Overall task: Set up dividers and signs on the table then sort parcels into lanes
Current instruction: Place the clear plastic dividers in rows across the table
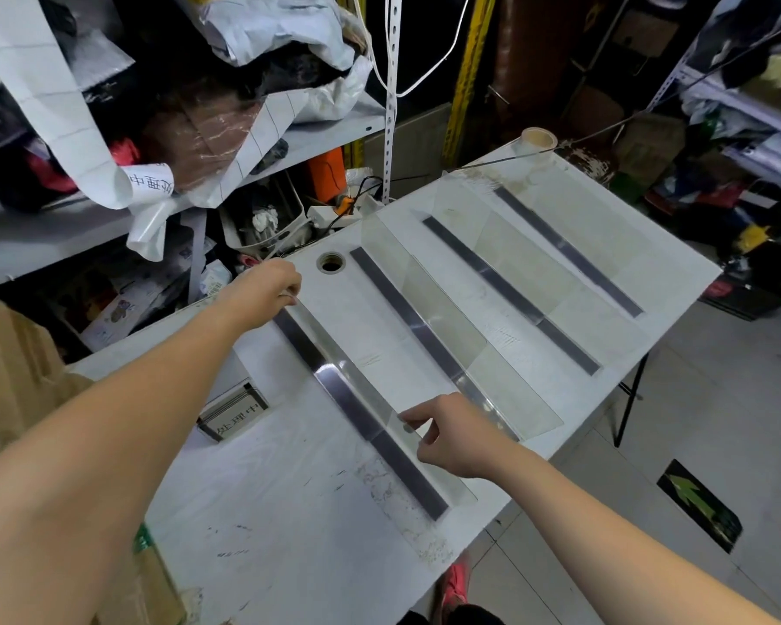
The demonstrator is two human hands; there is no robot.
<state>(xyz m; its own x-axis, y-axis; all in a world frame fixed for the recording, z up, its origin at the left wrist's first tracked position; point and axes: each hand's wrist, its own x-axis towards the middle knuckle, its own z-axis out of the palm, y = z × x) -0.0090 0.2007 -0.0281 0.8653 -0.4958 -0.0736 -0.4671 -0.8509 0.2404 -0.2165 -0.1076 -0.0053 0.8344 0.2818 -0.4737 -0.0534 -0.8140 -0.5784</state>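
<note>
A white table (298, 498) carries several clear acrylic dividers, each standing over a dark strip. My left hand (269, 288) grips the far end of the nearest divider (357, 385). My right hand (443, 433) pinches the top edge of that same divider near its middle. Another clear divider (452, 318) stands upright one lane to the right, and two more dark strips (510, 293) (569, 252) lie beyond it. A small framed sign (235, 417) with printed characters lies on the table by my left forearm.
A tape roll (537, 142) sits at the table's far corner and a round cable hole (331, 262) is near my left hand. Cluttered shelves with bags stand behind left. A cardboard box (14, 367) is at the left, and tiled floor with a green arrow (695, 502) lies right.
</note>
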